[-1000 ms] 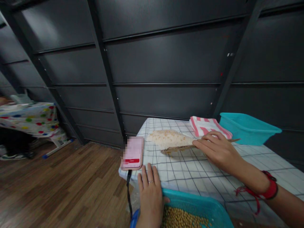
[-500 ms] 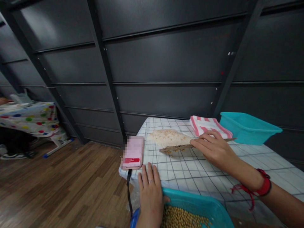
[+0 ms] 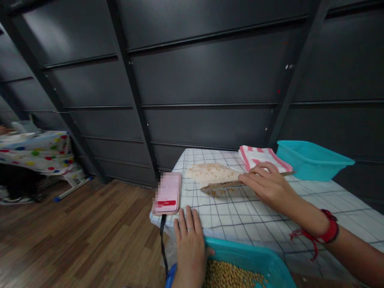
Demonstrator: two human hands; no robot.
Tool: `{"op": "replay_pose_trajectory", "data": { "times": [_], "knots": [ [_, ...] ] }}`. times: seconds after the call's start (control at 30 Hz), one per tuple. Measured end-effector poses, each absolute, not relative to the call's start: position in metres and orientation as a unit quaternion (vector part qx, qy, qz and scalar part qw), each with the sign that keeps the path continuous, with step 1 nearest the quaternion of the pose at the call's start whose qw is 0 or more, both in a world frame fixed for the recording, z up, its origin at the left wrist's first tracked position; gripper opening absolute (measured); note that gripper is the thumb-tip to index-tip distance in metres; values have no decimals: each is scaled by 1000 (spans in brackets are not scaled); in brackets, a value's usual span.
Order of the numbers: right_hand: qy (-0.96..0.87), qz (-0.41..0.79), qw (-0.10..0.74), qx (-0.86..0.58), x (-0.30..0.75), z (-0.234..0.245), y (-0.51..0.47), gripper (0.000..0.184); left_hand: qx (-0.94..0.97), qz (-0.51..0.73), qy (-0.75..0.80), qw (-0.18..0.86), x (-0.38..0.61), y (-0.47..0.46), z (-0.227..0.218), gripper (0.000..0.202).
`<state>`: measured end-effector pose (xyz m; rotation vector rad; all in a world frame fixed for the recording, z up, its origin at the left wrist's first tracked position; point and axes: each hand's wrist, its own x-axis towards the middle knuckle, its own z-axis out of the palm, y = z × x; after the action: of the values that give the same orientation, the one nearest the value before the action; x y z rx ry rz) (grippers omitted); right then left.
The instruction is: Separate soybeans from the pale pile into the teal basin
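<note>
My right hand (image 3: 267, 186) pinches the top of a thin brown cardboard-like strip (image 3: 220, 185), held on edge over the table. Behind the strip lies a pale, rice-like heap (image 3: 210, 172) dotted with yellow beans. A few loose beans (image 3: 214, 194) sit at the strip's near side. My left hand (image 3: 189, 240) lies flat with fingers stretched out at the table's front edge, its thumb by the rim of a teal basin (image 3: 252, 252). Inside that basin are many yellow-brown beans (image 3: 231, 276), which look like soybeans.
A phone in a pink case (image 3: 169, 192) lies at the table's left edge, a black strap hanging below it. At the back are a folded pink-striped towel (image 3: 261, 156) and a second teal basin (image 3: 315, 162). A dark panelled wall (image 3: 207, 124) rises behind the checked tablecloth (image 3: 234, 216).
My right hand and the strip have shifted very slightly left. The camera view has turned a little. My left hand stays in place.
</note>
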<state>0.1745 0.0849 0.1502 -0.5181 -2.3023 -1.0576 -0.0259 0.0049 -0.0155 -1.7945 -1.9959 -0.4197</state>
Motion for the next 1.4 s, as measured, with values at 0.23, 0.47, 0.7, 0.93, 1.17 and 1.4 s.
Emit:
{"op": "replay_pose_trajectory", "data": {
  "times": [0.23, 0.47, 0.7, 0.93, 1.17, 1.4],
  "knots": [
    [-867, -376, 275, -178, 180, 147, 79, 22, -652, -151, -715, 200, -27, 5, -13, 95],
    [-864, -371, 286, -184, 187, 153, 72, 26, -649, -154, -716, 204, -27, 5, -13, 93],
    [-865, -383, 263, -191, 178, 150, 79, 25, -653, -147, -717, 194, -27, 5, -15, 96],
    [-869, -370, 275, -181, 185, 148, 68, 22, -653, -137, -720, 193, -26, 5, -13, 93],
    [-865, -373, 279, -187, 188, 155, 60, 22, -653, -137, -719, 194, -27, 6, -12, 93],
    [-848, -422, 251, -198, 190, 161, 61, 23, -655, -138, -719, 188, -26, 3, -9, 90]
  ]
}}
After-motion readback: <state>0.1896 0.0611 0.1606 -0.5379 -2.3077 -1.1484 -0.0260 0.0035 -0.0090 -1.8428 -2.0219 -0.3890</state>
